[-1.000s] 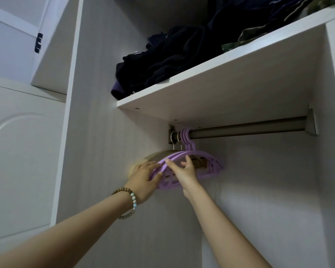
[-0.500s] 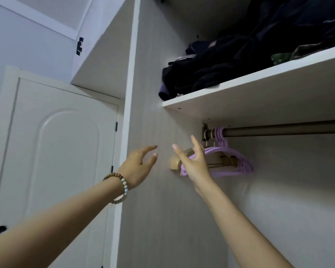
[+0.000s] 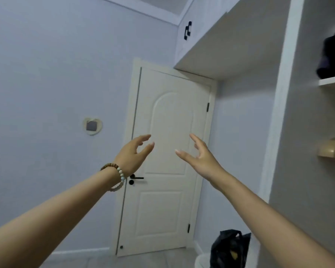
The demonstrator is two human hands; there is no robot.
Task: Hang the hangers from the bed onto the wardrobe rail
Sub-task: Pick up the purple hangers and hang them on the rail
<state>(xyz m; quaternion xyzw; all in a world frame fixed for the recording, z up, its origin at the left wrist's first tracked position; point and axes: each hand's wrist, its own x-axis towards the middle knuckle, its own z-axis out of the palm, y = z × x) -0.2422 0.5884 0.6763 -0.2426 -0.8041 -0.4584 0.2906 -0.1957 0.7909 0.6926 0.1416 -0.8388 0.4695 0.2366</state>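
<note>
2 bare forearms are held up and forward, a beaded bracelet [image 3: 118, 176] worn on the left wrist. The left hand [image 3: 132, 153] and the right hand [image 3: 201, 157] are kept apart, fingers spread and loosely bent, nothing gripped by either. Low on the right, a black bag [image 3: 230, 246] is seen beside the wardrobe [image 3: 282, 113]. Inside the wardrobe, at the right edge, the tan end of 1 wooden hanger [image 3: 332, 149] is visible below a shelf [image 3: 333, 81] stacked with dark clothes [image 3: 333, 55], well apart from the right hand and to its right. Beyond the hands, a white door [image 3: 162, 209] is shown closed.
</note>
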